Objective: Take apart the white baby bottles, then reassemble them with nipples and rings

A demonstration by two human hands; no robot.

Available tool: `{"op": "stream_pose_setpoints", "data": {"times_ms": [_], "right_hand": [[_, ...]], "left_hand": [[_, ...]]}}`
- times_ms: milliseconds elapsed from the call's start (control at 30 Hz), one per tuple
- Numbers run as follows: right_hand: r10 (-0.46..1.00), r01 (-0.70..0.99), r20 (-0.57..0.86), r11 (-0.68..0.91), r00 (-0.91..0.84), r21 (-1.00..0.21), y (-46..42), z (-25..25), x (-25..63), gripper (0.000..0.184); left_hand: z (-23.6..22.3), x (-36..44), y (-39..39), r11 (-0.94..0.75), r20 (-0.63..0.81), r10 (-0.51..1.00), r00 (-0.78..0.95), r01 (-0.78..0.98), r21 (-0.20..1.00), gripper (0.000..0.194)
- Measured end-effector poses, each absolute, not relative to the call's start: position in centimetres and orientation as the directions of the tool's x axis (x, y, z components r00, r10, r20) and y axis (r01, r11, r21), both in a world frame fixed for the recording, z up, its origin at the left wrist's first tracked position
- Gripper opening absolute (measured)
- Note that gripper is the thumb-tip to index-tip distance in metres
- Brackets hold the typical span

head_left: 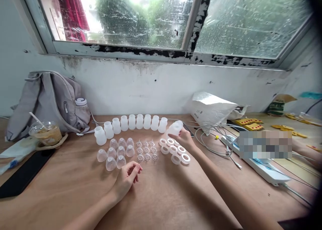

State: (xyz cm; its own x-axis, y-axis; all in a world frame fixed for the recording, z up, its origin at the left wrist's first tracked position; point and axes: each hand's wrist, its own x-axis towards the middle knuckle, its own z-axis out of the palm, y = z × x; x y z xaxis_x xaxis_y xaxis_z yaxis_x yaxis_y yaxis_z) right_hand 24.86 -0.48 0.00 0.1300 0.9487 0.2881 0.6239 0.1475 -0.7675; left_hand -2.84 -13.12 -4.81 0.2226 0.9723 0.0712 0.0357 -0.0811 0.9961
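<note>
My right hand (185, 137) is closed on a translucent white bottle (174, 128), tilted at the right end of a curved row of upright bottles (140, 122). My left hand (127, 176) rests on the table with its fingers loosely curled; nothing shows in it. Just beyond it are several clear domed caps (110, 163). To their right, several clear nipples with flat round rims (146, 150) sit in neat rows. Several white screw rings (185, 159) lie in a cluster below my right hand, some leaning on one another.
A drink cup (46, 134), a black phone (25, 176) and a grey backpack (50, 99) are at left. On the right are a white bag (211, 107), tangled cables (213, 139), a power strip (269, 171) and yellow parts (249, 123). Another person's arm (305, 149) reaches in there.
</note>
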Motion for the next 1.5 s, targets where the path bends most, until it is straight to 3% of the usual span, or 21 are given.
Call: {"op": "stream_pose_setpoints", "data": {"times_ms": [267,467,633,733,833,967,1100,1200,1367,1500], "right_hand": [[0.941,0.764,0.238,-0.031,0.239,-0.645,4.5,-3.1,26.2,0.03],[0.951,0.802,0.241,-0.013,0.195,-0.598,5.1,-4.2,26.0,0.032],[0.953,0.822,0.265,0.032,0.146,-0.568,4.4,-4.2,26.1,0.037],[0.934,0.83,0.329,0.068,0.142,-0.553,2.7,-4.1,26.0,0.051],[0.903,0.835,0.417,0.148,0.105,-0.531,0.1,-3.8,25.7,0.055],[0.897,0.818,0.435,0.309,-0.08,-0.486,-2.8,-3.4,25.0,0.021],[0.878,0.801,0.432,0.404,-0.206,-0.442,-3.8,-3.7,24.7,0.017],[0.872,0.819,0.436,0.409,-0.222,-0.403,-4.0,-4.2,24.5,0.016],[0.864,0.923,0.446,0.343,-0.235,-0.178,-4.5,-4.9,23.6,0.02],[0.858,0.949,0.452,0.307,-0.244,-0.069,-4.4,-5.7,23.2,0.028]], "left_hand": [[-5.2,-2.9,-13.1,-0.143,0.117,0.97,0.215,0.109,0.984,0.029],[-4.9,-2.7,-13.4,-0.256,0.183,0.947,0.263,0.28,0.925,0.027],[-4.8,-2.9,-13.9,-0.565,0.387,0.821,0.419,0.501,0.656,0.023],[-5.2,-2.8,-14.1,-0.663,0.441,0.749,0.495,0.54,0.519,0.019],[-5.6,-2.6,-13.9,-0.647,0.424,0.761,0.49,0.612,0.454,0.02],[-6.2,-2.4,-13.3,-0.55,0.362,0.825,0.434,0.765,0.336,0.035],[-6.8,-2.1,-12.5,-0.487,0.293,0.863,0.411,0.83,0.271,0.047],[-7.1,-2.1,-11.9,-0.493,0.298,0.858,0.419,0.834,0.247,0.048],[-6.7,-2.2,-11.9,-0.559,0.388,0.801,0.455,0.8,0.217,0.048],[-5.8,-1.9,-12.9,-0.641,0.396,0.746,0.535,0.739,0.208,0.049]]}}
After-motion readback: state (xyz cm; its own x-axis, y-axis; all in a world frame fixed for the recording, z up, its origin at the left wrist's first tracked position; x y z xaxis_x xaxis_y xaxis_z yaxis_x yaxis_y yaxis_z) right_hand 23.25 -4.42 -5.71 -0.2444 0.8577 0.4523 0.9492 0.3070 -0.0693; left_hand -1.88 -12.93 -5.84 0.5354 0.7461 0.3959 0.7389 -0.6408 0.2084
